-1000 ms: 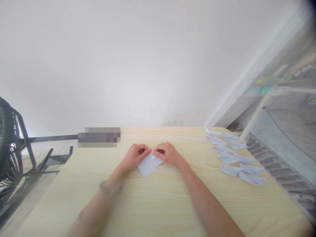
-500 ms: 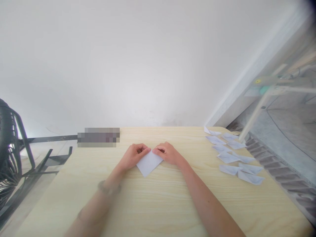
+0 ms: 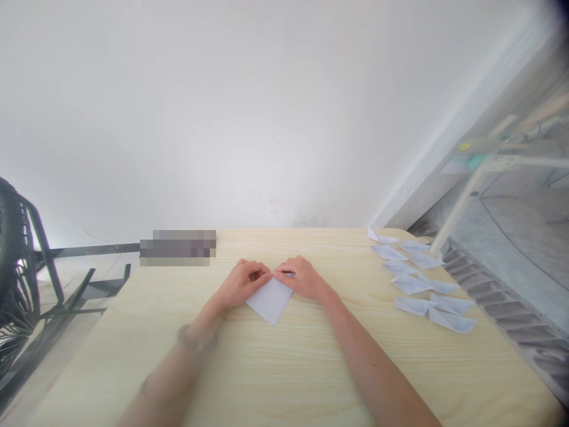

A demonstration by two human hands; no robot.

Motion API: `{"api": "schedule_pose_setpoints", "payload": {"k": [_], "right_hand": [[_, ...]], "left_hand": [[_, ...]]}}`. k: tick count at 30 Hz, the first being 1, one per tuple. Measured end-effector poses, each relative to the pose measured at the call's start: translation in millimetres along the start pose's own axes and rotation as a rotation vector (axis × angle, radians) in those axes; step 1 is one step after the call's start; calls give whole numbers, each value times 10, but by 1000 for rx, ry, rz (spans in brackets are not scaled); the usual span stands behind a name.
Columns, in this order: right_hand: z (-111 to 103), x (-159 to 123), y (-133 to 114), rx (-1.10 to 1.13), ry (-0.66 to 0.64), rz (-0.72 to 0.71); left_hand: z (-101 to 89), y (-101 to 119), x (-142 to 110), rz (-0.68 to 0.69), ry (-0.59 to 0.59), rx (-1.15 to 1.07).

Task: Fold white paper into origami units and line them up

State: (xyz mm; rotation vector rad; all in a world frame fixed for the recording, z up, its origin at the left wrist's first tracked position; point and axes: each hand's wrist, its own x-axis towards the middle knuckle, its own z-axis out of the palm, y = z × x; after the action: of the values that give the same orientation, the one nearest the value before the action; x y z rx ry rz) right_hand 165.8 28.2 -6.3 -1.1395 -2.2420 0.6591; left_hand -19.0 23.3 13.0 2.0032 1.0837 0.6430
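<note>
A folded white paper piece (image 3: 271, 300) lies on the light wooden table (image 3: 284, 367), its point toward me. My left hand (image 3: 243, 281) pinches its upper left edge with curled fingers. My right hand (image 3: 302, 277) pinches the upper right edge, fingertips meeting the left hand's at the paper's top. Both forearms rest over the table.
Several folded white paper pieces (image 3: 422, 284) lie in rows at the table's right side. A black wire chair (image 3: 22, 279) stands off the left edge. A white wall is behind the table; a wooden stand (image 3: 462, 201) is at the right.
The paper's lower point has shifted slightly right and toward me, and the small raised flap at its top is pressed down. Both hands stay at the top edge.
</note>
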Motion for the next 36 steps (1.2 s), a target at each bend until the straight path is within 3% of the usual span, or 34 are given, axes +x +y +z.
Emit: {"api": "schedule_pose_setpoints", "payload": {"k": [7,16,21,28,36], "right_hand": [[-29,-13,-8,140,18,58],[-59,-30,-36,170,-5,74],[-45,-20,-10,132,-32,46],[-44,-7,-17,73,-37,-10],[-12,-7,-11,73,-2,-22]], "left_hand": [[-80,-13,-38,-146,-18,-222],[-80,0,-52,-163,-27,-233],[-65,-12,-42,-100,-43,-148],[-46,47,-13,48,-43,165],[-49,-4,5,86,-46,147]]}}
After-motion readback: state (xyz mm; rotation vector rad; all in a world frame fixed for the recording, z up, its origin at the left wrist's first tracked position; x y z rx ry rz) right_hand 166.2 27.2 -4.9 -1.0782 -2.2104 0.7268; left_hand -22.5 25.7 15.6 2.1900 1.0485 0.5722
